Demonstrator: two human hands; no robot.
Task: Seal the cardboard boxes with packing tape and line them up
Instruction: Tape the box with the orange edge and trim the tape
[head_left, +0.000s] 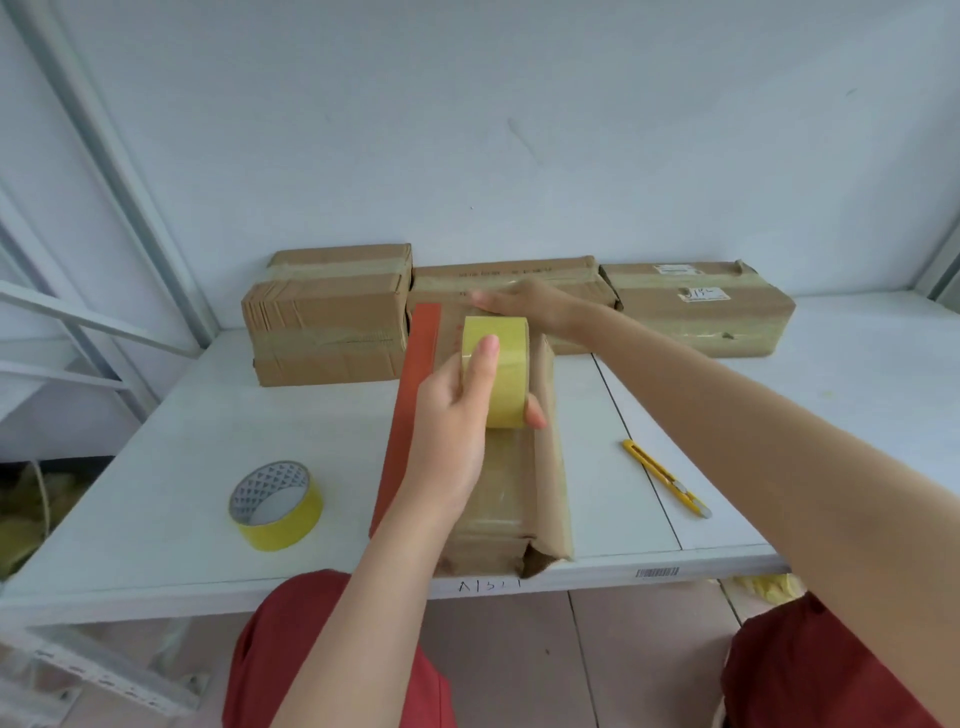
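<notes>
Left hand (452, 431) curled round tape roll (496, 374) atop box (545, 467); right hand (524, 306) flat, pressing box's 12 o'clock end.

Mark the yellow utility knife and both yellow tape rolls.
Slim yellow plastic utility knife (666, 477): head view, mid-handle.
Flat-lying yellow tape roll (301, 519): head view, outer yellow band.
Gripped upright yellow tape roll (511, 379): head view, outer yellow band.

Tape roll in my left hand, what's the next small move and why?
Probably pull the tape roll farther along the box toward your right hand. The shiny tape strip covers only the near stretch of the top, and your left hand grips the roll about midway.
</notes>
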